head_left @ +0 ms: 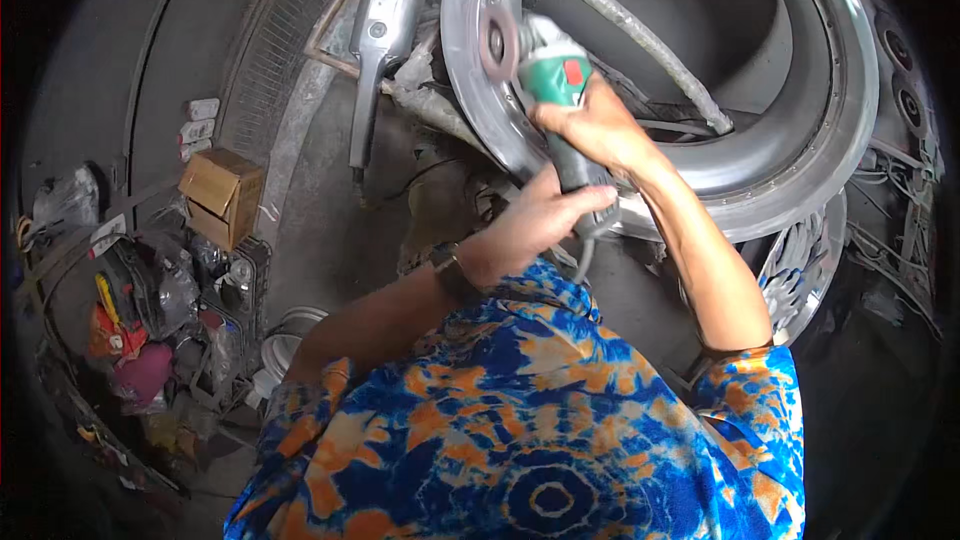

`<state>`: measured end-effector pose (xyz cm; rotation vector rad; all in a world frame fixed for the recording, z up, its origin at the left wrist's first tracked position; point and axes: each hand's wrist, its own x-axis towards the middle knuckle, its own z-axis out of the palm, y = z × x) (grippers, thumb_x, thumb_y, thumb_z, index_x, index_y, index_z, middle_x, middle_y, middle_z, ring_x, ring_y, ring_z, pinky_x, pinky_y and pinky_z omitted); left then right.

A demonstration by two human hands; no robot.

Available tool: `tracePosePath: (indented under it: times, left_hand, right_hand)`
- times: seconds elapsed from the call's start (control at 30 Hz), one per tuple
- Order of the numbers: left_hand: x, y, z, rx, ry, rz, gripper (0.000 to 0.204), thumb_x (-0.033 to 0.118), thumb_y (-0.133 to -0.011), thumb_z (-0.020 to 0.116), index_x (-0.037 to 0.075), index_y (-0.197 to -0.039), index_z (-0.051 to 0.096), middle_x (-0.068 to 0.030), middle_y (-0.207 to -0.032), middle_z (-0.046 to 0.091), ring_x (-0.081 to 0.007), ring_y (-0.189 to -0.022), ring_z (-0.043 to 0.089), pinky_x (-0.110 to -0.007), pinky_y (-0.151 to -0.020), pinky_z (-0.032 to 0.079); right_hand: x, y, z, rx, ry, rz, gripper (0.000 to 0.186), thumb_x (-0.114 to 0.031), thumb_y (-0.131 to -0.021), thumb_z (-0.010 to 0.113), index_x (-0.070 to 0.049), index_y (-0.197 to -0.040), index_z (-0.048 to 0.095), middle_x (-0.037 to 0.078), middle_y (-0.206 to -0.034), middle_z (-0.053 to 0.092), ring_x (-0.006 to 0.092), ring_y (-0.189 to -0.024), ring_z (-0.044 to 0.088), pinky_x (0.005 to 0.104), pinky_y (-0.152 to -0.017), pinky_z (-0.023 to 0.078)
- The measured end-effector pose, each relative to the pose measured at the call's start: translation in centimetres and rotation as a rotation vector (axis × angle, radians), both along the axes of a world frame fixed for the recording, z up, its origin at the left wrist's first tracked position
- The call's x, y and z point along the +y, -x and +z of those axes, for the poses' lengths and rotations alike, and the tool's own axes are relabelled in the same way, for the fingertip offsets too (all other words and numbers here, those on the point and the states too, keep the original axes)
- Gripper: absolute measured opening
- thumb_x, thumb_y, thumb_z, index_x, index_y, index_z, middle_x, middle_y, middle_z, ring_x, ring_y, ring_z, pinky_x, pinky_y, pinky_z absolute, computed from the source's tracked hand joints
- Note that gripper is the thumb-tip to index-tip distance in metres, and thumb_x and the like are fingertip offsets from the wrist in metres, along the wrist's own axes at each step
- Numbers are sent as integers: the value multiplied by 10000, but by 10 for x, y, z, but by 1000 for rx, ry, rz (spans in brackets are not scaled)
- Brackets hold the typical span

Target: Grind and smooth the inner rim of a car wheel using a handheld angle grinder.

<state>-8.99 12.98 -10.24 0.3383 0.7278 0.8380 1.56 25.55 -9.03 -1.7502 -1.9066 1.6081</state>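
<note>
Both my hands are wrapped round a green and black angle grinder (pixel 556 80) with a red patch on its body. My right hand (pixel 600 130) grips it just behind the green head, while my left hand (pixel 535 225) closes on the dark rear end, where a grey cord comes out. A brownish abrasive disc (pixel 498 43) on the grinder lies at the left side of a large shiny metal wheel rim (pixel 475 105); whether they touch, I cannot tell. The rim is tilted, with small holes round its inner edge.
Inside the rim a rough, dusty bar (pixel 625 25) slants across. Another grey power tool (pixel 388 20) hangs left of the rim. Far left are a cardboard box (pixel 222 198) and cluttered bags and cases (pixel 175 290). A second wheel (pixel 800 265) stands below right.
</note>
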Motion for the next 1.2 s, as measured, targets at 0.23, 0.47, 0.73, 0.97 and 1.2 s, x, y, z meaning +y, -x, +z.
tracePosePath:
  times: [0.23,0.47,0.73,0.97,1.2]
  left_hand:
    - [-21,-56,-13,-419,412,-250,298,301,-1010,712,142,-1255,653,-19,-1188,701,-186,-1131,675,-448,-997,521]
    - [-14,-58,-6,-485,428,-210,306,306,-1011,707,151,-1269,649,-19,-1200,692,-202,-1147,668,-492,-1019,505]
    - [4,32,11,283,-102,-52,350,249,-1031,669,42,-1299,577,-50,-1109,676,-109,-953,672,-288,-811,579]
    - [26,70,29,631,-109,-95,424,277,-1037,660,-15,-1318,535,-105,-1132,672,-163,-981,691,-306,-795,607]
    - [-18,28,-16,175,-62,-114,359,249,-1064,621,34,-1341,543,-51,-1161,643,-149,-1053,659,-336,-887,585]
  right_hand:
    - [-25,-50,5,-357,129,207,937,-358,-744,792,235,-1356,403,369,-1233,645,414,-1194,664,390,-1025,524]
    - [-12,-40,17,-495,127,393,918,-384,-745,778,237,-1328,437,367,-1167,672,398,-1148,688,386,-1001,533]
    - [-2,22,-1,17,-30,-111,603,-299,-828,782,36,-1295,600,150,-1135,702,246,-1041,667,368,-949,521]
    - [15,55,4,448,-121,-450,328,-232,-882,767,-26,-1121,676,39,-932,682,131,-812,636,314,-736,527]
    - [-23,11,-41,-5,-127,-209,642,-261,-803,807,48,-1318,579,166,-1166,709,266,-1098,682,365,-986,521]
